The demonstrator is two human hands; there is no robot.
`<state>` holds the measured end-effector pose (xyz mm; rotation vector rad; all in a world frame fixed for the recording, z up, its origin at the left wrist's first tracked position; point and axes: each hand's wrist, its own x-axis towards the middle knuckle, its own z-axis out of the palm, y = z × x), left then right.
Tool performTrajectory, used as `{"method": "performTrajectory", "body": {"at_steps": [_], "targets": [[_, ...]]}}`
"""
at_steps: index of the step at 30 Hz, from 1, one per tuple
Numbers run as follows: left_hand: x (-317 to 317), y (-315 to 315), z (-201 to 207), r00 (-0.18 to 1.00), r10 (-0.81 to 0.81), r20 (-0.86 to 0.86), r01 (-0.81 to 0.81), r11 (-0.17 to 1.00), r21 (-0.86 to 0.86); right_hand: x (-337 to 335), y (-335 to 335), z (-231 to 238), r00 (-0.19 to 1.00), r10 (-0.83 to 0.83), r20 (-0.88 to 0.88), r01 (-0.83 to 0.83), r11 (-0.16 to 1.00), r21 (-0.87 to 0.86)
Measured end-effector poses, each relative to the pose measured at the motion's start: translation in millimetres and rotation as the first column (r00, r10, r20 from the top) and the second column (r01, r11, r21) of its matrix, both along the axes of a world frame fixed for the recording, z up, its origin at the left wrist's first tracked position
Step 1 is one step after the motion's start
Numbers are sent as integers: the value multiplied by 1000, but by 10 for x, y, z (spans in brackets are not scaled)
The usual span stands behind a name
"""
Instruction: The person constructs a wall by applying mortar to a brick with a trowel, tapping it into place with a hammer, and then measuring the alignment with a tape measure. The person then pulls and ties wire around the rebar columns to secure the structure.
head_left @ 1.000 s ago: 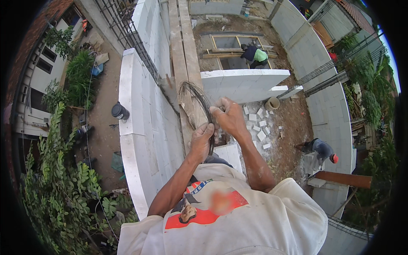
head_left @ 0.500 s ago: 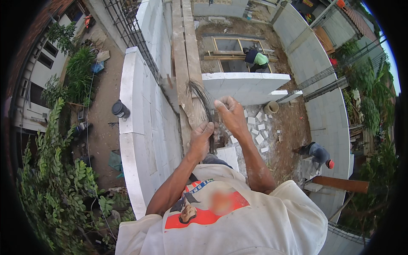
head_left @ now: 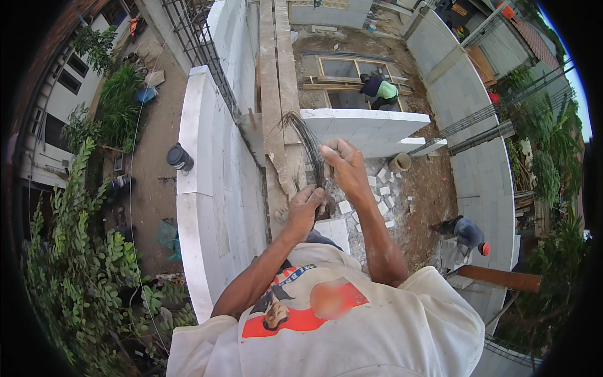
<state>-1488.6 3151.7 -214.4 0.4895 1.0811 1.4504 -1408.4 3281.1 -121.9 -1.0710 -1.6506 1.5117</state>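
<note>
A bundle of thin dark binding wire point(head_left: 309, 139) stands up from my left hand point(head_left: 306, 207), its upper ends fanning out and bending to the left. The fingers of that hand are closed round its lower part. Just right of the strands, my right hand point(head_left: 345, 164) is closed in a pinch, thumb and forefinger at the bundle's side. Whatever lies between those fingertips is too fine to make out. Behind the wire runs a wooden plank point(head_left: 272, 94).
White block walls stand left point(head_left: 196, 144) and ahead point(head_left: 364, 116). A black lidded cup point(head_left: 179, 157) rests on the left wall. Below lie broken blocks point(head_left: 383, 195) and a bucket point(head_left: 400, 163). Two people work lower down, one by a wooden frame point(head_left: 379, 91), another at right point(head_left: 468, 232).
The wire bundle now stands straighter, its tips higher and less spread. Both hands have shifted slightly to the right, and the right one remains beside the strands.
</note>
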Motion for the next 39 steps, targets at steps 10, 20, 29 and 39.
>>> {"method": "performTrajectory", "body": {"at_steps": [10,20,29,39], "targets": [[-252,361,-129,930,51,363,-40,998,-38,-120,-233,-11,1000,-3,26,0,994,106],[-480,68,-629,826,307,472,-233,950,-209,296,-50,1058,712,-126,-690,90,992,-89],[-612,6,-685,916,283,285,-264,959,-104,1441,579,2448,653,160,-741,173,920,352],[-516,66,-369,924,192,331,-236,967,97,296,277,332,980,-17,-199,-57,931,-360]]}}
